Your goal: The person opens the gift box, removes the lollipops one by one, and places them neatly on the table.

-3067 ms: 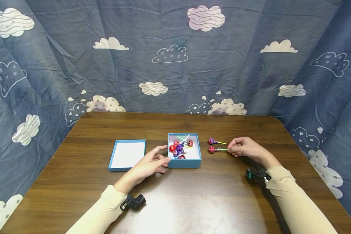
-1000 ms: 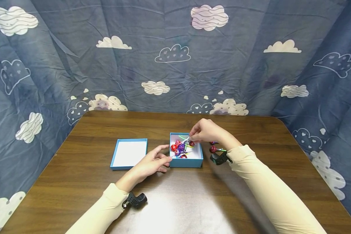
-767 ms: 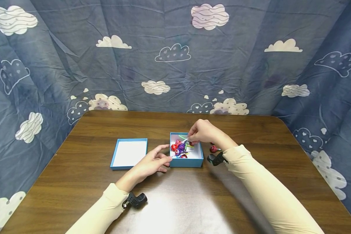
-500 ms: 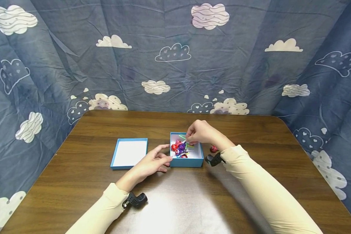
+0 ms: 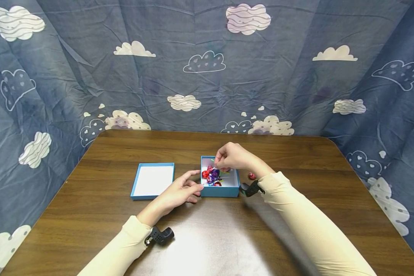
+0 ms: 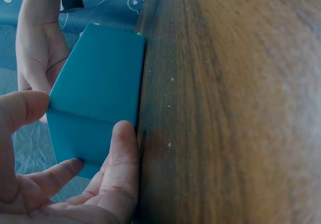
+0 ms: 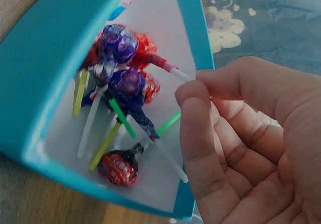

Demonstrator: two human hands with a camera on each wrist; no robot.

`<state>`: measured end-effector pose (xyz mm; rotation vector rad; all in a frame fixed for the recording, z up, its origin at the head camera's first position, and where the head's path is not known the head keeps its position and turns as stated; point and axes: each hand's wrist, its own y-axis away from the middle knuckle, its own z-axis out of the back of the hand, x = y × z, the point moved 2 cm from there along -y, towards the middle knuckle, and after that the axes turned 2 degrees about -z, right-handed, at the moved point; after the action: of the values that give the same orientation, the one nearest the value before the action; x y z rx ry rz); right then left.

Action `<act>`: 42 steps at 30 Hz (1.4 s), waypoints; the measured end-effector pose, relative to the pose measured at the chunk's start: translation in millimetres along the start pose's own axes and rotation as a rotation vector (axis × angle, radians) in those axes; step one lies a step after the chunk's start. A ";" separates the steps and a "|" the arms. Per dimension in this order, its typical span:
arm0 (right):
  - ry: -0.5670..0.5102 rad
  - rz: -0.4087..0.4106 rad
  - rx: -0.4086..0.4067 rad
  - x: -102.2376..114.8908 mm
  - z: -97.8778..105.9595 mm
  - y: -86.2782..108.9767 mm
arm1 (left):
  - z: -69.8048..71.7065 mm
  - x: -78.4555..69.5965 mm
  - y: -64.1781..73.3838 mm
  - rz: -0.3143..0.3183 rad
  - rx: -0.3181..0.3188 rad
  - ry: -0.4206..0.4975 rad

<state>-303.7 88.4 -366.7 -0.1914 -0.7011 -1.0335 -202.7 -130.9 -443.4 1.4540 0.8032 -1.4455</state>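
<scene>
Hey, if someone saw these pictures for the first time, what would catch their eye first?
Probably the shiny red and purple lollipops heaped in the blue box on the brown table, where the right grip pinches a white stick. Next, likely the blue curtain with pale clouds behind the table. The left grip touches the box's left side, beside the lid.

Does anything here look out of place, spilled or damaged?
I see no damage. One red-wrapped lollipop lies on the table beside the blue box, apart from the pile inside. Small pale specks dot the wood; their nature is unclear.
</scene>
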 end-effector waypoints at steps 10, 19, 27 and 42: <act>-0.090 0.011 -0.011 1.5 -1.5 1.8 | 0.2 -0.2 0.4 0.000 0.001 0.001; -0.265 0.000 -0.032 -2.3 7.4 14.2 | -1.1 -1.9 0.6 0.001 0.000 -0.003; -0.300 -0.029 -0.073 -9.5 17.5 27.0 | -0.8 -2.4 1.4 -0.007 0.000 -0.016; -0.298 -0.009 -0.099 -32.4 31.2 43.1 | 0.2 -1.1 0.4 -0.010 0.000 -0.016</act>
<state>-291.7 148.4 -355.2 -0.4353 -0.9209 -1.0597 -202.5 -131.0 -442.3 1.4384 0.8008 -1.4630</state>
